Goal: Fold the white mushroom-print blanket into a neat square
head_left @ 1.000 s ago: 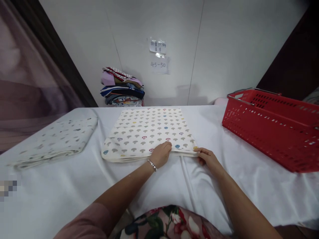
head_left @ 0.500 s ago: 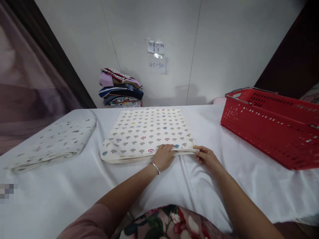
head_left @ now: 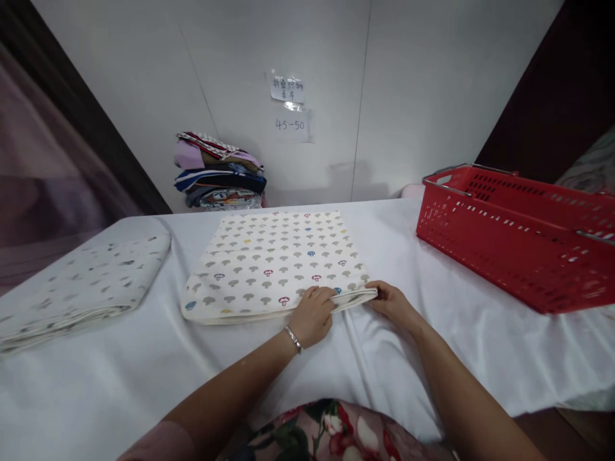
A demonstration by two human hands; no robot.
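A folded cream cloth (head_left: 273, 262) printed with small mushrooms lies flat on the white-covered table in front of me. My left hand (head_left: 313, 314), with a bracelet at the wrist, is closed on the cloth's near edge, right of its middle. At the near right corner, my right hand (head_left: 391, 302) pinches the layered edge between thumb and fingers. The layers there are slightly lifted and parted. Some fingertips of both hands are hidden by the fabric.
Another folded patterned cloth (head_left: 86, 282) lies at the left. A red plastic basket (head_left: 509, 250) with metal handles stands at the right. Against the wall at the back is a stack of folded fabrics (head_left: 218, 173). Paper signs (head_left: 291, 125) are taped above the white tablecloth (head_left: 158, 378).
The view has shifted a little, so most things sit further left. Both hands stay at the cloth's near edge, where the right-hand corner layers look slightly more parted.
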